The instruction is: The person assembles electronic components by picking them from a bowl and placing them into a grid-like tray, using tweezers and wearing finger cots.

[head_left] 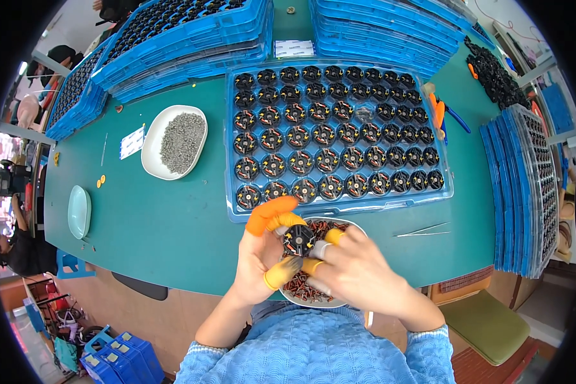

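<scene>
My left hand, with orange and yellow finger covers, is closed around a round black part with a metal centre, held just above the table's near edge. At its right side, the fingers of my right hand are bent in close, with yellow and pale covers and some motion blur. Whatever sits between those fingertips is hidden. Under both hands stands a pale bowl full of small reddish-brown and silver pieces. Beyond them lies a clear-and-blue tray with rows of similar black parts carrying yellow and red pieces; one pocket has none.
A white dish of small silver pieces and a pale green dish are at left. Tweezers and orange-and-blue hand tools lie right. Blue tray stacks line the back; another stands right.
</scene>
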Demonstrator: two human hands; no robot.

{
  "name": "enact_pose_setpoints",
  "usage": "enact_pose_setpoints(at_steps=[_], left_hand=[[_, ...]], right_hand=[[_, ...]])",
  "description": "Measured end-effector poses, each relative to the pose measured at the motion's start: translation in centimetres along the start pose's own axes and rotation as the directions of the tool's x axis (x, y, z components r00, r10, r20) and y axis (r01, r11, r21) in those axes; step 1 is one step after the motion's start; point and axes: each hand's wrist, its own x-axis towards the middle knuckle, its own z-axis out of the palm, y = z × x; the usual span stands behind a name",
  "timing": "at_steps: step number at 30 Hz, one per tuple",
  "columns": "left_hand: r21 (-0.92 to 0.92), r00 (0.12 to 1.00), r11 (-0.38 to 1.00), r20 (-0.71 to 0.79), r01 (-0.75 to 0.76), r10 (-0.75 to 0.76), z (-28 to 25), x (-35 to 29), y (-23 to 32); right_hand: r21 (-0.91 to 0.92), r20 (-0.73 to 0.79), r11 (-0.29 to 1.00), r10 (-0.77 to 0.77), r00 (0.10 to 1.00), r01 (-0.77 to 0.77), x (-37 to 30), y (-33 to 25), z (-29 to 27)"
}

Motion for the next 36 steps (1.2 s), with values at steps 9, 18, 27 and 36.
enact_pose_setpoints(at_steps=[9, 18, 27, 36], left_hand=[[-0.235, 0.997, 0.971, -0.042, 0.047, -0.058, -1.1, -0.3, -0.3], [-0.283, 0.999, 0.958, -0.004, 0.042, -0.045, -1.4, -0.2, -0.6], [-0.298, 0.996, 0.951, 0.060, 0.080, -0.065, -0.8, 0.2, -0.4], [-0.315, 0.992, 0.948, 0.130, 0.050, -0.009, -1.4, 0.2, -1.2]], right_hand=[[0.491, -0.054, 0.864, 0.161, 0.985, -0.115, -1.4, 1.0, 1.2], [0.845, -0.135, 0.533, 0.284, 0.949, -0.039, -1.3, 1.9, 0.4], [0.994, 0.105, -0.021, 0.540, 0.835, -0.111, -2.1, 1.0, 0.8], [0.973, -0.134, 0.230, 0.538, 0.832, 0.009, -2.0, 1.1, 1.9]])
